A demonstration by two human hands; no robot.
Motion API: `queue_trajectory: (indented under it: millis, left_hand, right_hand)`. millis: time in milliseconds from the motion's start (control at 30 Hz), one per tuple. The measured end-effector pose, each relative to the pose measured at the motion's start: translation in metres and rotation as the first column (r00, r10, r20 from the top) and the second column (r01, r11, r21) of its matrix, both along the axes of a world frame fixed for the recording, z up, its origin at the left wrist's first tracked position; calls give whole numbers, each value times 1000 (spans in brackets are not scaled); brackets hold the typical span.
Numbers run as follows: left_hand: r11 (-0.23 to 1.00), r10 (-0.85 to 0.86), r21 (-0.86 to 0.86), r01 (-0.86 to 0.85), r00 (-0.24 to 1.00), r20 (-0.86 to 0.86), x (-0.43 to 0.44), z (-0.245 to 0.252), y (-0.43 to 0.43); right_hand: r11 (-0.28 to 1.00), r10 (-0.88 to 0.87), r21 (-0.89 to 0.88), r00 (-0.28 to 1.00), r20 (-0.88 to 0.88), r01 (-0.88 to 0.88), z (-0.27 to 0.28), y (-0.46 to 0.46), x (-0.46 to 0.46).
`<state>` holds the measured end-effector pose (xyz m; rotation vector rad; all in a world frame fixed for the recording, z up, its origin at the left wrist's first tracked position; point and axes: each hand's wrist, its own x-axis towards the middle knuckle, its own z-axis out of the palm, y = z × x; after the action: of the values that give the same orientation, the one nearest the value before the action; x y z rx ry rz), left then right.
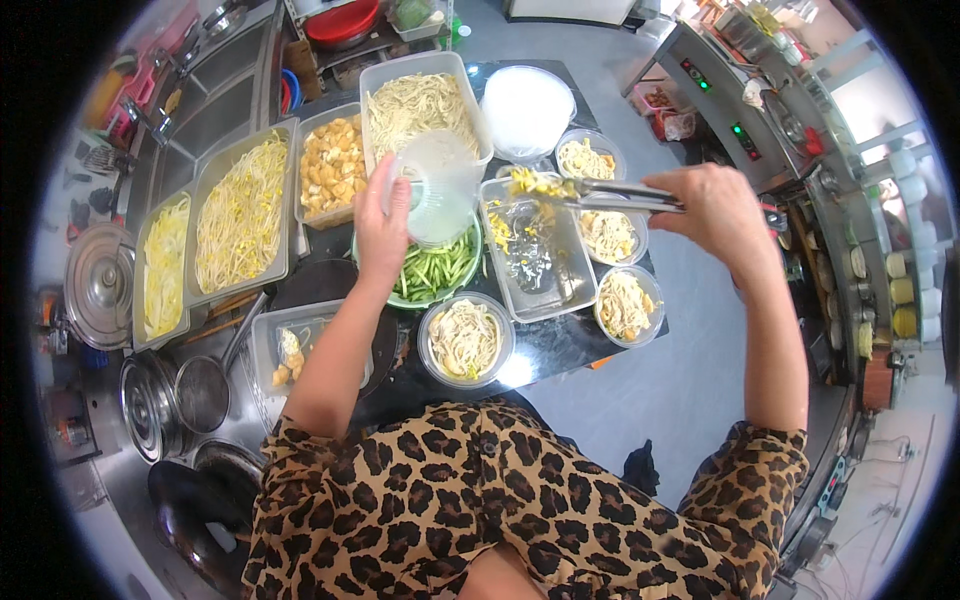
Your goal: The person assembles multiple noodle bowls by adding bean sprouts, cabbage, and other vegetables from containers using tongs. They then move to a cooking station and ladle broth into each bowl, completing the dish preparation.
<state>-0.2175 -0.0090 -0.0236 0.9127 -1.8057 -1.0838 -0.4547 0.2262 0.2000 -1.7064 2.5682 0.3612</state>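
Note:
My left hand (pixel 383 225) grips a clear plastic bowl (pixel 437 191), tilted over the basin of cut green cucumber strips (pixel 439 270). In my right hand (pixel 709 206) are metal tongs (pixel 626 193), their tips closed on yellow bean sprouts (pixel 538 182). The tongs reach over a clear rectangular tub (pixel 551 277) with a few sprouts and some liquid left in it. Round bowls of noodles stand about the tub: one (pixel 465 339) near me, another (pixel 627 306) at its right corner, and more (pixel 609 234) along its right side, partly behind the tongs.
Behind are a tub of noodles (pixel 420 101), a tub of fried tofu pieces (pixel 330 161) and a stack of clear bowls (pixel 527 112). Bean sprouts fill a tub (pixel 244 214) on the left. Lower left are a strainer (pixel 202 394) and a smaller plastic tub (pixel 274 337).

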Motion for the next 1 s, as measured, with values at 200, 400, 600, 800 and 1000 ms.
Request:
queue_trajectory:
  millis: [200, 400, 600, 800, 1000]
  left_hand:
    - [746, -84, 631, 212, 970, -227, -37, 7, 30]
    - [572, -31, 781, 250, 958, -285, 10, -4, -5]
    - [651, 80, 713, 260, 910, -406, 49, -3, -4]
    - [672, 174, 727, 140, 925, -338, 73, 5, 2]
    - [681, 144, 707, 193, 910, -388, 77, 9, 6]
  right_hand:
    - [937, 329, -50, 919, -219, -347, 35, -31, 32]
    - [931, 303, 319, 860, -410, -176, -23, -41, 24]
    - [851, 433, 486, 791, -433, -200, -145, -100, -5]
    - [876, 444, 303, 872, -206, -375, -133, -104, -26]
    - [915, 375, 234, 908, -187, -330, -151, -103, -19]
